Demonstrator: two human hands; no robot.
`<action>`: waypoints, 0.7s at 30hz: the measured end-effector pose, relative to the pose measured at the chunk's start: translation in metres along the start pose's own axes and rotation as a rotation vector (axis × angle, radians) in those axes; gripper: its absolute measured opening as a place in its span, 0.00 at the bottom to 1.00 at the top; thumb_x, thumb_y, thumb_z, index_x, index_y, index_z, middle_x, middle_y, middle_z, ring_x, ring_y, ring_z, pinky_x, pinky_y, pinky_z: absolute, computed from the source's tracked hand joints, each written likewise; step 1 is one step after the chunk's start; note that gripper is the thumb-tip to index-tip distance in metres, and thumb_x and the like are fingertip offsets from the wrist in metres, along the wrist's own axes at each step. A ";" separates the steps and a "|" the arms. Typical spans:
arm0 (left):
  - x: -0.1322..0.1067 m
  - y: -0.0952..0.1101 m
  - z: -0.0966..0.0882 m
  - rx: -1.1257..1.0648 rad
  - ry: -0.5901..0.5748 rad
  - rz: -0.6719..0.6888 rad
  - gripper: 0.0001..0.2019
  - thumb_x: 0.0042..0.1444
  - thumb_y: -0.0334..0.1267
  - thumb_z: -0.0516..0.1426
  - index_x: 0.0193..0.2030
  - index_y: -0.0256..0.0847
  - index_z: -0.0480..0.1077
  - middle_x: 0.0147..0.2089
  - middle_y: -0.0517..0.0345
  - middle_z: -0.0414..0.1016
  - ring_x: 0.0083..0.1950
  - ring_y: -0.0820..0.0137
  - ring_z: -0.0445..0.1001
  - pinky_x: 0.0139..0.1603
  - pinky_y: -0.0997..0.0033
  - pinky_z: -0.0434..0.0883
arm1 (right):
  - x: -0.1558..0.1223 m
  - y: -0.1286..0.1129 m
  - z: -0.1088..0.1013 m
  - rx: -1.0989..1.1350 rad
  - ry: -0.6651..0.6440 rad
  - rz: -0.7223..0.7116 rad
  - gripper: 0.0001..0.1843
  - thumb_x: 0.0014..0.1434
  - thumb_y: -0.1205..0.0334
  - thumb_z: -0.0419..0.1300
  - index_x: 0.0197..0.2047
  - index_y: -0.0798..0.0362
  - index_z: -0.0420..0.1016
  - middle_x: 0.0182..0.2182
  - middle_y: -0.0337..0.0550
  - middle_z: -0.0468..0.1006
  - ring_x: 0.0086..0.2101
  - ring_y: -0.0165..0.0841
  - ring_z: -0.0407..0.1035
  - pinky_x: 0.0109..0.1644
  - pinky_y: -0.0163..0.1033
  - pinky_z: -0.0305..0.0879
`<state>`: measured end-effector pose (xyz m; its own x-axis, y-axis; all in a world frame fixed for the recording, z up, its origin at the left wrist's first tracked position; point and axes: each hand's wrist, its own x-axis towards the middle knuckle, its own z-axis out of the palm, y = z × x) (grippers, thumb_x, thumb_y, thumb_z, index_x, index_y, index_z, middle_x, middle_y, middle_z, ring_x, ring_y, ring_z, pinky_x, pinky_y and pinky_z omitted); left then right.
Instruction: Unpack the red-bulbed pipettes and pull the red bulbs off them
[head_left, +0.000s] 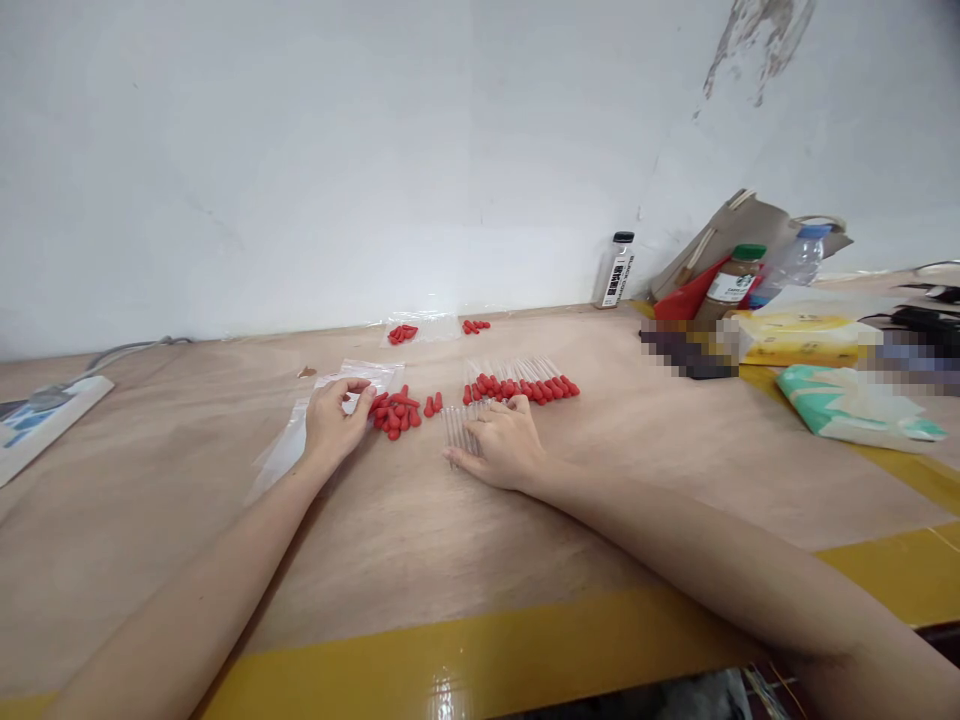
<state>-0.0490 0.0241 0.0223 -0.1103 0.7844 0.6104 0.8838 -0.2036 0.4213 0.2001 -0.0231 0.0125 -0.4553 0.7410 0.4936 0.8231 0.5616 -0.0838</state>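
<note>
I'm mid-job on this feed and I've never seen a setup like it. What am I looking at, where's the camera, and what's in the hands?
There is no machine here: these are a person's two bare hands, seen by one camera worn on that person's head, looking forward and down.

The brown, tape-edged tabletop bears a loose pile of small red bulb-shaped pieces. The left hand is at the pile's edge; whether it grips a piece is hard to tell. The right hand lies over thin clear tubes. Just beyond it is a row of clear tubes with red bulb ends. Clear plastic bags lie by the left hand, and a black-capped bottle stands near the wall.
</note>
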 end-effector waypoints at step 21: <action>0.020 0.108 0.060 0.159 -0.453 -0.013 0.16 0.43 0.50 0.57 0.15 0.42 0.69 0.30 0.50 0.72 0.47 0.50 0.66 0.45 0.51 0.61 | -0.032 0.087 -0.020 0.049 0.326 0.299 0.12 0.56 0.59 0.53 0.27 0.50 0.76 0.21 0.38 0.75 0.29 0.32 0.67 0.40 0.42 0.45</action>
<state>0.0709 0.0528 0.0399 0.0559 0.9698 0.2375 0.9460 -0.1275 0.2979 0.2934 -0.0049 0.0071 -0.0621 0.7230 0.6881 0.8816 0.3629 -0.3018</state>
